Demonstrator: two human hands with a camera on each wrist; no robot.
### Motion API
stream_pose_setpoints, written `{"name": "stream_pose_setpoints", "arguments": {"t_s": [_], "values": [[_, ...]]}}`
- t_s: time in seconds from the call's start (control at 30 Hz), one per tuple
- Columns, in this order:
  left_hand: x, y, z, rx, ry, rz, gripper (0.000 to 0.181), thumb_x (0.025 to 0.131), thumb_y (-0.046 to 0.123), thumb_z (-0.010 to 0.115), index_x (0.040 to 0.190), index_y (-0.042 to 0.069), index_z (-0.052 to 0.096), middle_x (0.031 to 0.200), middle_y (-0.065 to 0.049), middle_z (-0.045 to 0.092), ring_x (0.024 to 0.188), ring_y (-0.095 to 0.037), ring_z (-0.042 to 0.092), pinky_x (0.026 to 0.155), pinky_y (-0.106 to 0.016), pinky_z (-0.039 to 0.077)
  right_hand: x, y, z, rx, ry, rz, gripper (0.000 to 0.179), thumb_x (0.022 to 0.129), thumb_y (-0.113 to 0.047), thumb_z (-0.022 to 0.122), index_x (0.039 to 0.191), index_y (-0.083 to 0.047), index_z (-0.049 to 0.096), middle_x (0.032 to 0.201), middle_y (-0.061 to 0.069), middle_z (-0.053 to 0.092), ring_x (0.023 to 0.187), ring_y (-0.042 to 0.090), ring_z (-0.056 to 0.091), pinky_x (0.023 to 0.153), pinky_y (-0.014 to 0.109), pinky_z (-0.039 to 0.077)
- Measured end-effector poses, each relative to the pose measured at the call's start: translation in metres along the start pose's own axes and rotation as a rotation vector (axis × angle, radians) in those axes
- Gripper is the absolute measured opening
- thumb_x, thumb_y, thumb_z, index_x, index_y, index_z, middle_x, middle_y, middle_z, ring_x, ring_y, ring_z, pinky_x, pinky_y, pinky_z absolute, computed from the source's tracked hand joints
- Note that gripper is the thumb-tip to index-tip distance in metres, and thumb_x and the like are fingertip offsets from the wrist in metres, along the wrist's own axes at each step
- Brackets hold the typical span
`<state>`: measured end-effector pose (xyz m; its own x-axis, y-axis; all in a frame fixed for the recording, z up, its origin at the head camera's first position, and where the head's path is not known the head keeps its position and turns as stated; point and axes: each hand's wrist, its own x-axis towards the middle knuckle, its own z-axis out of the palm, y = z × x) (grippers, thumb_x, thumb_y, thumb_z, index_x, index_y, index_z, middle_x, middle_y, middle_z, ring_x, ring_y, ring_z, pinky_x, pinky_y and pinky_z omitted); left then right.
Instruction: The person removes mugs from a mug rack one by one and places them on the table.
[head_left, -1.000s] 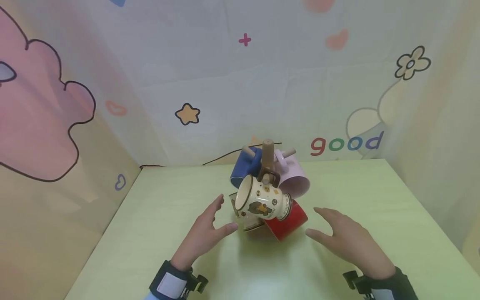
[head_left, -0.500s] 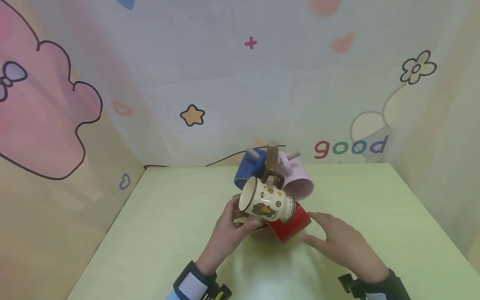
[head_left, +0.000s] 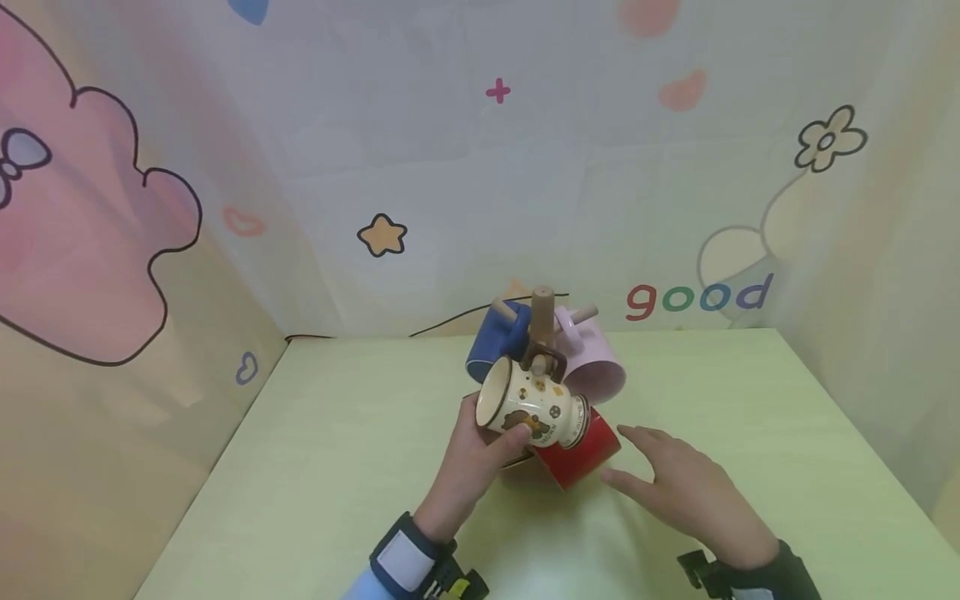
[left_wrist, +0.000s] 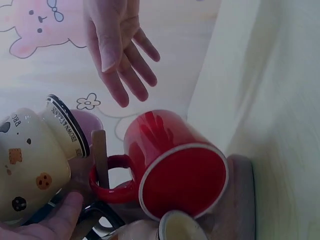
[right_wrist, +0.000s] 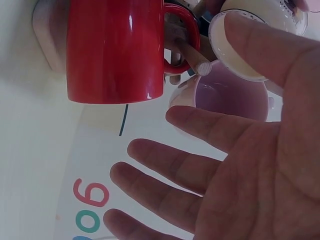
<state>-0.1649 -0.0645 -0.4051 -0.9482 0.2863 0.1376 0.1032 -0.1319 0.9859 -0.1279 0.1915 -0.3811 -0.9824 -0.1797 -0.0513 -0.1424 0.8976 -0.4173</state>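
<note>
A cream mug (head_left: 543, 402) with a bear print and dark rims hangs tilted by its brown handle at the front of a wooden mug tree (head_left: 542, 315). My left hand (head_left: 467, 467) grips this mug at its open end, thumb on the printed side and fingers hidden behind. Below hangs a red mug (head_left: 583, 454), its handle looped over a peg (left_wrist: 100, 155). To its right, my right hand (head_left: 693, 496) holds nothing, fingers spread and fingertips close to the red wall. Part of another cream mug (left_wrist: 182, 229) shows low in the left wrist view.
On the tree's rear pegs hang a blue mug (head_left: 486, 343) at left and a lilac mug (head_left: 600, 367) at right. The tree stands on a pale green table (head_left: 360, 433), with a printed cloth (head_left: 435, 200) behind and at both sides.
My left hand has moved right and forward from beside the mugs and taken hold of the front cream mug. My right hand has shifted slightly left, nearer the red mug.
</note>
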Motion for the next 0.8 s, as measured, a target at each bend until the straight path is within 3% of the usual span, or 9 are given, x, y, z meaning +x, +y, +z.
{"name": "stream_pose_setpoints", "arguments": {"t_s": [0.33,0.8], "values": [[-0.001,0.002,0.001,-0.104,0.045,-0.031,0.068,0.092,0.018,0.071,0.144,0.004,0.029,0.142,-0.017,0.048,0.131,-0.029,0.050,0.102,-0.038,0.045,-0.002,0.002,-0.002,-0.021,0.033,-0.029,0.081,0.087,-0.065,0.062,0.141,-0.004,0.053,0.136,0.026,0.055,0.123,0.048,0.051,0.088,0.066,0.047],[-0.020,0.016,-0.014,-0.034,0.001,0.022,0.071,0.087,0.012,0.076,0.144,0.005,0.033,0.135,-0.017,0.051,0.118,-0.027,0.058,0.095,-0.035,0.050,-0.012,-0.004,-0.013,-0.007,0.159,-0.119,0.071,0.089,-0.057,0.066,0.137,-0.006,0.057,0.132,0.020,0.060,0.120,0.041,0.056,0.088,0.061,0.049]]}}
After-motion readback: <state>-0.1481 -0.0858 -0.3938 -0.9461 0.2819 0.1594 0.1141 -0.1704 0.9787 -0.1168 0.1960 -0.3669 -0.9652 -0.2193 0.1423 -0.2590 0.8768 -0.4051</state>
